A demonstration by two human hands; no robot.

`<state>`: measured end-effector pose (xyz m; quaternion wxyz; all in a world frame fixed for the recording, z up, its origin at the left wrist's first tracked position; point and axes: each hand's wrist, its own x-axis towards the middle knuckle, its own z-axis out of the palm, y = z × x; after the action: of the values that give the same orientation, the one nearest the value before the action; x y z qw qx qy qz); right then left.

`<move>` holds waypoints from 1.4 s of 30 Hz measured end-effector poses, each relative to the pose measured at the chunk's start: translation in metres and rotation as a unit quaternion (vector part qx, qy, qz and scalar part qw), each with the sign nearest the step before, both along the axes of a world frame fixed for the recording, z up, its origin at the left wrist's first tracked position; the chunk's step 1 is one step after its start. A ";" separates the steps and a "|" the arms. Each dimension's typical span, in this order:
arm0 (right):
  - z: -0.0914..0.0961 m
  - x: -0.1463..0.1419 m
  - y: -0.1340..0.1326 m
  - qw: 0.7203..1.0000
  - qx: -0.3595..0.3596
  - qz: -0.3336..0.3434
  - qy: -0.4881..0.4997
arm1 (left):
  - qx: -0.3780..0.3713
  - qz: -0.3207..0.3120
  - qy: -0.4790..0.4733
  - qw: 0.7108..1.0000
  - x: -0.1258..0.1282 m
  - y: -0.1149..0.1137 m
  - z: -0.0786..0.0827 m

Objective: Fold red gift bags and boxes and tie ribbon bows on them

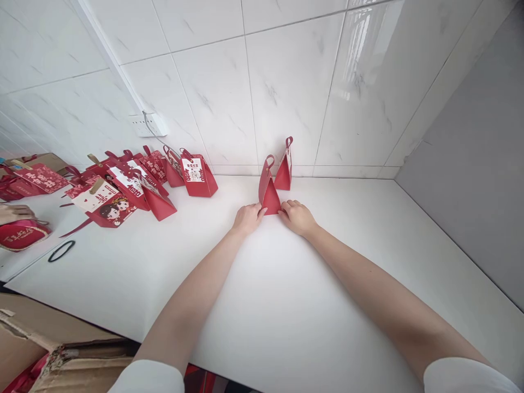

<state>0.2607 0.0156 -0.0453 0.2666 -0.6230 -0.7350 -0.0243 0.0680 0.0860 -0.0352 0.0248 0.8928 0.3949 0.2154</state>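
A red triangular gift box [270,197] with a ribbon loop on top stands upright on the white table, its plain side facing me. My left hand [248,217] grips its lower left edge, thumb against the front. At the lower right edge, my right hand [298,216] is closed on the same box with bent fingers. Just behind it, near the wall, another red gift box [284,172] stands with its own ribbon loop; neither hand appears to touch that one.
Several printed red gift boxes [123,185] cluster at the left, one box [198,176] nearest the middle. A black ring [61,251] lies on the table [262,305]. Another person's hand [16,213] rests on a red pouch [24,234]. A cardboard box [85,371] is below the edge.
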 end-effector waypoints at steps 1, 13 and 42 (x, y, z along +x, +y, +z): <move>0.000 0.000 0.000 1.000 0.001 0.000 0.001 | 0.000 -0.002 0.000 1.000 -0.001 0.000 -0.001; -0.001 0.005 -0.002 0.998 0.002 0.034 0.054 | 0.007 -0.071 -0.047 0.996 -0.005 -0.005 0.004; 0.008 -0.004 -0.014 0.970 0.037 0.057 0.235 | -0.026 -0.003 -0.343 0.939 -0.010 -0.001 0.009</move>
<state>0.2564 0.0019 -0.0376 0.4560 -0.5575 -0.6848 0.1106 0.0579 0.0852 -0.0258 0.1825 0.7648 0.3653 0.4984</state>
